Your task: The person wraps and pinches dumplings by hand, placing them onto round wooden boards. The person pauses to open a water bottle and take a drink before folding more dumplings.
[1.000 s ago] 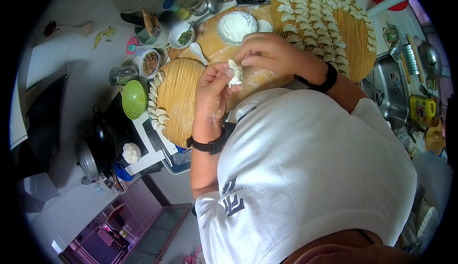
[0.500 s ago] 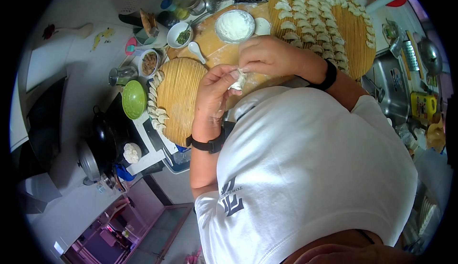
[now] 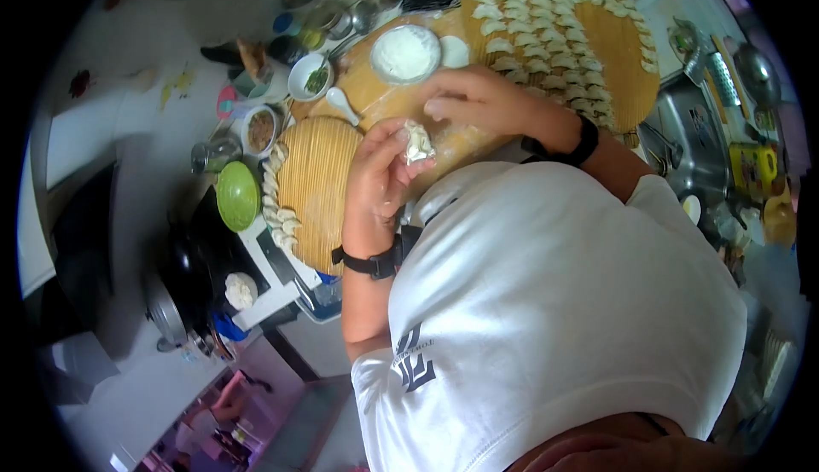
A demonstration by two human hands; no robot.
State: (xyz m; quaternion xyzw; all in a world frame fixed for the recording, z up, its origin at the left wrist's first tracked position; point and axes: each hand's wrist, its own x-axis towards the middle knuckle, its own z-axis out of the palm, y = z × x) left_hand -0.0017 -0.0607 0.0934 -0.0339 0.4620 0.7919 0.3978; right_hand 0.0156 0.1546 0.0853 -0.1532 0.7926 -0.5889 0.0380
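A pale piece of folded dough (image 3: pixel 418 143) rests in my left hand (image 3: pixel 381 165), held between thumb and fingers over the edge of the wooden board. Just up and to the right of it is my right hand (image 3: pixel 478 101), apart from the dough, its fingers loosely bent with nothing seen in them. Beyond the hands a bowl of white flour (image 3: pixel 405 54) stands on the floured board (image 3: pixel 375 97), with a round dough wrapper (image 3: pixel 454 52) beside it. A white spoon (image 3: pixel 343 106) lies left of the bowl.
Rows of dumplings (image 3: pixel 554 39) cover a round slatted tray (image 3: pixel 636 88) at the upper right. A smaller slatted tray (image 3: pixel 320 182) holds several dumplings along its left edge. Nearby are a green bowl (image 3: pixel 238 196), a bowl of greens (image 3: pixel 310 77), a bowl of brown filling (image 3: pixel 259 129) and a sink (image 3: pixel 695 135).
My right hand has come away from the dough, which it was pinching half a second ago. The dough stays in my left hand. The whole view has shifted and turned slightly.
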